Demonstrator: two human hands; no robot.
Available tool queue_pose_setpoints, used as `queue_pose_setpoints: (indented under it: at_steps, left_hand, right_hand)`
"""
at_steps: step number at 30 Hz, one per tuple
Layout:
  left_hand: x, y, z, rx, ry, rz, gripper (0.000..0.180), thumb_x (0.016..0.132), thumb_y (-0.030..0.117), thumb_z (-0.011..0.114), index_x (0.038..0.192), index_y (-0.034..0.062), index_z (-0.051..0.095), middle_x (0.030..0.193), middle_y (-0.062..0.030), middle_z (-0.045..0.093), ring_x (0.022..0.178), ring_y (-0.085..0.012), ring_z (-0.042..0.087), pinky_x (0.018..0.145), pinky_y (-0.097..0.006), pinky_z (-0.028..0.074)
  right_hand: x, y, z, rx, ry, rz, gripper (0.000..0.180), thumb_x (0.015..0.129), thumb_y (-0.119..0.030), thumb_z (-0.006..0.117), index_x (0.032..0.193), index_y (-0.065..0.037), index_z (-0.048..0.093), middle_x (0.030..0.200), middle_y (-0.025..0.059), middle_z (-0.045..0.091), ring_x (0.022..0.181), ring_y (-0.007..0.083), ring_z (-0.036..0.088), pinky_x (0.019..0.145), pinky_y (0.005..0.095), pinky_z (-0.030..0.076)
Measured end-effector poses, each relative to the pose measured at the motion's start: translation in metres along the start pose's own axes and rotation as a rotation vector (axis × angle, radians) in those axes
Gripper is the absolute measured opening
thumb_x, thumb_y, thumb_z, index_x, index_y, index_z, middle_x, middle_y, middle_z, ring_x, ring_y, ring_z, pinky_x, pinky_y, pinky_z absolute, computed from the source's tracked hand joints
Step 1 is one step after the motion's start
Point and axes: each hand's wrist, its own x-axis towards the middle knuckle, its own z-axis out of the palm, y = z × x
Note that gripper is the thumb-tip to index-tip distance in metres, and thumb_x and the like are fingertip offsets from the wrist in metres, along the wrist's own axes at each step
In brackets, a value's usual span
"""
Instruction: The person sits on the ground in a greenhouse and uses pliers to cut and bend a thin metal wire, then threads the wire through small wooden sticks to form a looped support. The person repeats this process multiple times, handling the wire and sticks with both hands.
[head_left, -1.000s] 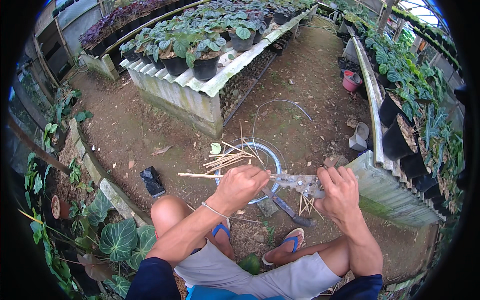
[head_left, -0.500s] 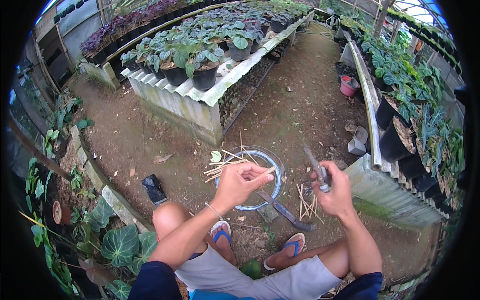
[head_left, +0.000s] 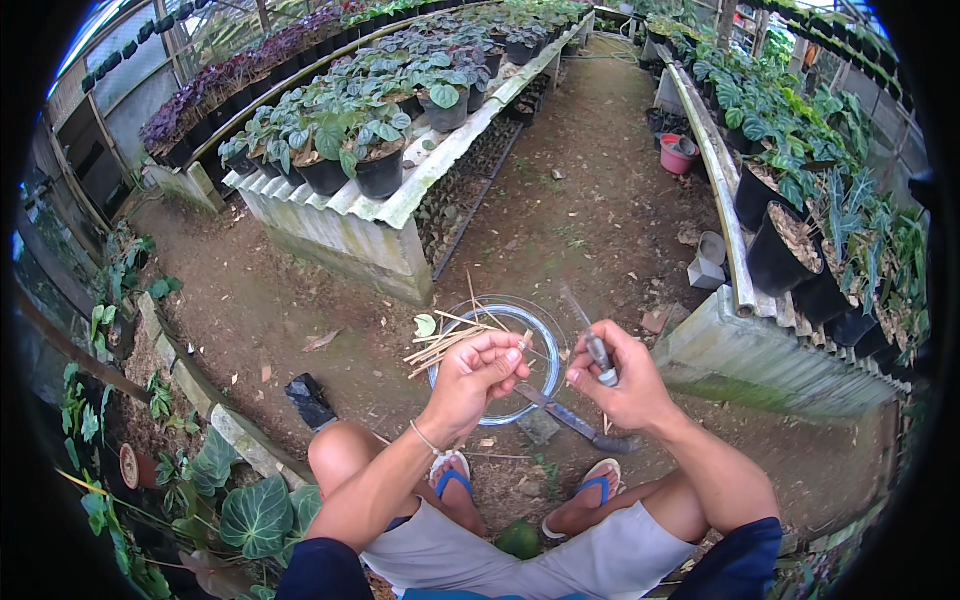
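Two bare hands are raised over one bright coil of wire [head_left: 556,362] lying on the bare earth [head_left: 350,370]. Thumb and forefinger of the left hand [head_left: 468,382] are pinched together on one short stick [head_left: 526,342], which sits above the coil. The right hand [head_left: 637,385] has its fingers curled around one grey metal tool [head_left: 598,352], its thin tip blurred and pointing up and away; how far the tool's jaws are parted, I cannot tell. Several pale sticks [head_left: 436,347] lie in one loose pile at the coil's left, overlapping too much to count exactly. One knife [head_left: 572,418] with a dark, hooked handle lies partly across the coil's near right edge. Two flip-flops [head_left: 458,478] with blue straps are on the feet, and one crumpled black object [head_left: 310,402] lies farther left.
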Motion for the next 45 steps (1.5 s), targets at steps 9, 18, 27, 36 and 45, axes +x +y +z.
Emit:
queue_pose_setpoints:
  at_steps: [9,18,27,36,45]
  left_hand:
    - [-0.001,-0.001,-0.004,-0.272,-0.165,-0.025,0.017,0.104,0.007,0.063,0.120,0.0028,0.064,0.085,-0.0049,0.067,0.063,-0.0034,0.046,0.053,-0.019,0.032]
    - [-0.002,-0.014,-0.004,-0.058,-0.250,0.065,0.010,0.102,0.008,0.067,0.110,0.0021,0.066,0.080,-0.0064,0.068,0.064,-0.0063,0.053,0.054,-0.021,0.035]
    - [-0.002,-0.018,0.000,0.054,-0.266,0.063,0.008,0.105,0.009,0.063,0.110,0.0039,0.066,0.084,-0.0063,0.070,0.066,-0.0051,0.054,0.057,-0.020,0.039]
    - [0.002,-0.021,-0.001,0.040,-0.306,0.024,0.013,0.106,0.012,0.062,0.116,0.0041,0.067,0.085,-0.0050,0.071,0.065,-0.0042,0.051,0.058,-0.019,0.036]
    - [0.002,-0.027,0.003,-0.121,-0.369,-0.140,0.016,0.106,0.012,0.062,0.120,0.0072,0.055,0.082,-0.0080,0.070,0.060,-0.0046,0.045,0.054,-0.021,0.027]
  right_hand:
    - [-0.001,-0.003,-0.015,-0.034,0.004,-0.093,0.029,0.088,-0.003,0.078,0.112,-0.003,0.061,0.088,0.0057,0.073,0.081,0.0108,0.069,0.075,0.0308,0.055]
    - [0.002,0.012,-0.029,0.026,-0.061,-0.211,0.033,0.088,-0.001,0.075,0.118,-0.003,0.059,0.088,0.0034,0.073,0.079,0.0099,0.067,0.075,0.0307,0.054]
    - [0.015,0.032,-0.048,-0.250,0.448,-0.035,0.031,0.089,-0.004,0.076,0.116,-0.001,0.062,0.105,0.0093,0.079,0.087,0.0127,0.071,0.078,0.0316,0.056]
    - [0.020,0.042,-0.048,0.087,0.368,-0.056,0.035,0.084,-0.006,0.082,0.112,0.000,0.062,0.084,0.0023,0.071,0.077,0.0101,0.066,0.070,0.0288,0.053]
    - [0.012,0.011,-0.042,-0.276,0.061,-0.350,0.040,0.067,0.006,0.068,0.106,-0.003,0.066,0.079,0.0098,0.066,0.067,0.0177,0.064,0.065,0.0307,0.050]
